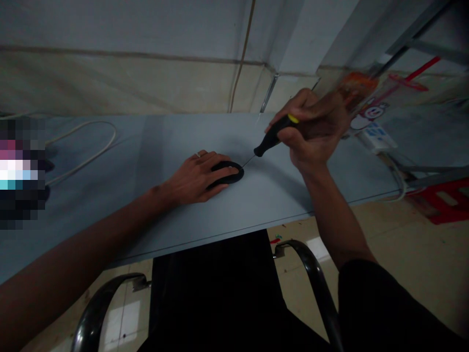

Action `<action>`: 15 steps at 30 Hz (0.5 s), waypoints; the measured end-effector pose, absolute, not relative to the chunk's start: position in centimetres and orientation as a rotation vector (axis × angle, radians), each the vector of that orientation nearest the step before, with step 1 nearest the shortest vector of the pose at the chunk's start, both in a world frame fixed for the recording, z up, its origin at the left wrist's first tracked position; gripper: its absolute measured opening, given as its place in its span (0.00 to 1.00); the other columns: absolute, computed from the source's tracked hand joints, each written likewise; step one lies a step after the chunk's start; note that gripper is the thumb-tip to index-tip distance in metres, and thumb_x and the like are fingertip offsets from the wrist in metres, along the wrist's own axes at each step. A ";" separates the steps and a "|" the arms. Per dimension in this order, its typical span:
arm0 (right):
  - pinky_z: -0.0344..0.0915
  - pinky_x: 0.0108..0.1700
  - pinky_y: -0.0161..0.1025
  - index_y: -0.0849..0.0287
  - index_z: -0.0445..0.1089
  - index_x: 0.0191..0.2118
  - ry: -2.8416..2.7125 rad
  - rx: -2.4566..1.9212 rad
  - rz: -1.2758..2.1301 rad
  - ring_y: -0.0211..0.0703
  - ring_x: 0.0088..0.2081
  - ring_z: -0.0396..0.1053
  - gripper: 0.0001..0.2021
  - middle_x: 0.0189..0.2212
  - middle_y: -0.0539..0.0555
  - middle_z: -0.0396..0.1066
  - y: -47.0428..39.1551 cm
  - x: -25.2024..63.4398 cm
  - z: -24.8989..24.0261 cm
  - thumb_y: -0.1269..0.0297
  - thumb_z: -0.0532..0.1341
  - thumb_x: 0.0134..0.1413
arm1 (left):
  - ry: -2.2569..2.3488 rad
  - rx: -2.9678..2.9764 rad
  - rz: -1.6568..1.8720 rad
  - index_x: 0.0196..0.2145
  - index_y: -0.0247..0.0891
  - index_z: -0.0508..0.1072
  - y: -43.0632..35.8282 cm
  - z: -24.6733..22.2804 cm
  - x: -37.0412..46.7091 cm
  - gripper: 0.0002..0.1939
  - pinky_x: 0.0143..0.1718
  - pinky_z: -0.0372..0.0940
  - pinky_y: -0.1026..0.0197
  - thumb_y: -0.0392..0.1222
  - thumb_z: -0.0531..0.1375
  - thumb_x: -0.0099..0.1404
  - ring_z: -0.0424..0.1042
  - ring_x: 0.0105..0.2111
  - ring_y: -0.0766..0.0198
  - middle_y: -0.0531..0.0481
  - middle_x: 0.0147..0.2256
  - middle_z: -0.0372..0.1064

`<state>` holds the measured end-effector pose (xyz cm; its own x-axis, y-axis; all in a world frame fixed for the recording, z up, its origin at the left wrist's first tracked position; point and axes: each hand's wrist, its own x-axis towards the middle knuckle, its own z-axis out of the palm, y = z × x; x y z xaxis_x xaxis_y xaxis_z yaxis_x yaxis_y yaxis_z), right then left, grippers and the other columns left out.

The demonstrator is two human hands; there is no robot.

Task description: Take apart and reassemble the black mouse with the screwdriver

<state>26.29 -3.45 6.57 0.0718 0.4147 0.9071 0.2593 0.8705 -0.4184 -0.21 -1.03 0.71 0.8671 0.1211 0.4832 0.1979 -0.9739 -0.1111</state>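
Observation:
A black computer mouse (239, 172) lies on the grey-blue table (176, 225), and my left hand (201, 177) grips it from the left side, fingers along its body. My right hand (311, 127) is closed round the black handle of a screwdriver (270, 139) with a yellow band. The screwdriver slants down to the left, its thin shaft reaching the right end of the mouse. Whether the tip sits in the mouse or only touches it is too small to tell.
A white cable (114, 131) loops at the left beside a pixelated patch. At the right stand a clear cup (375, 107) with a red straw, an orange-topped container (357, 85) and a small white box (377, 138). A red crate (445, 200) and chair armrests (311, 266) are lower down.

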 end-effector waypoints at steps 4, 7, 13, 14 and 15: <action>0.77 0.36 0.54 0.42 0.72 0.42 -1.594 -0.574 0.229 0.49 0.33 0.75 0.16 0.33 0.50 0.75 -3.7 26.2 6.8 0.41 0.70 0.53 | -0.254 -2.891 -0.754 0.62 0.43 0.69 -1.0 0.6 -0.2 0.20 0.53 0.69 0.50 0.53 0.53 0.79 0.73 0.53 0.54 0.43 0.58 0.70; 0.78 0.33 0.51 0.42 0.72 0.43 -1.631 -0.468 0.226 0.47 0.31 0.76 0.19 0.32 0.46 0.75 -3.6 26.1 7.0 0.47 0.75 0.48 | -0.274 -2.905 -0.716 0.62 0.44 0.69 -1.1 0.7 -0.2 0.20 0.52 0.70 0.51 0.53 0.53 0.79 0.73 0.52 0.55 0.43 0.58 0.71; 0.79 0.40 0.54 0.43 0.74 0.41 -1.623 -0.506 0.161 0.48 0.35 0.77 0.15 0.34 0.49 0.77 -3.7 26.1 7.3 0.43 0.70 0.54 | -0.263 -2.909 -0.737 0.62 0.43 0.69 -1.1 0.7 -0.2 0.20 0.53 0.70 0.50 0.52 0.53 0.79 0.74 0.53 0.54 0.42 0.58 0.71; 0.79 0.40 0.55 0.43 0.73 0.41 -1.633 -0.541 0.205 0.49 0.35 0.77 0.16 0.35 0.49 0.77 -3.7 26.2 7.4 0.42 0.71 0.53 | -0.260 -2.906 -0.743 0.62 0.43 0.69 -1.0 0.6 -0.2 0.20 0.52 0.70 0.49 0.52 0.53 0.79 0.74 0.53 0.54 0.42 0.58 0.71; 0.79 0.40 0.54 0.42 0.73 0.41 -1.634 -0.558 0.224 0.48 0.35 0.77 0.17 0.35 0.48 0.77 -3.8 26.2 7.4 0.42 0.73 0.50 | -0.257 -2.903 -0.747 0.62 0.42 0.69 -1.0 0.6 -0.2 0.20 0.52 0.71 0.49 0.52 0.54 0.79 0.74 0.53 0.54 0.42 0.58 0.71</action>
<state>26.18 -3.80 7.38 -0.0498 0.4790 0.8764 0.2249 0.8603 -0.4574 -0.19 -1.00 0.62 0.8629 0.1313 0.4881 0.1972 -0.9766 -0.0857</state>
